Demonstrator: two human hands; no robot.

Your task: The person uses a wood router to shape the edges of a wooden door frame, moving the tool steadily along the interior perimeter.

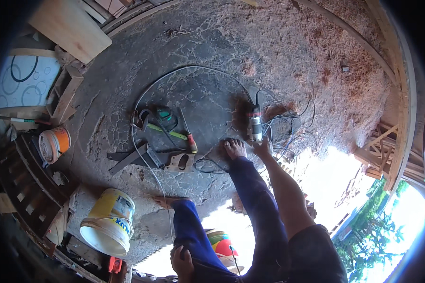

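Note:
A corded trim router [255,123], with a dark top and a silver lower body, is on the ground in front of me. My right hand [262,148] is closed around its near end; my fingers are partly hidden there. Resting on my left knee is my left hand [182,263], its fingers a little apart, with no tool in it. A thin grey cable [161,188] runs down close to that hand. To the router's left lie a handsaw [179,162], a try square [130,159], a screwdriver [192,143] and a green tape measure [166,116].
Loops of black cable [293,115] lie right of the router. My bare foot [235,148] is close beside it. A yellow and white bucket [109,220] lies tipped at left, with an orange tub [55,144] beyond. Timber beams [403,94] edge the right side.

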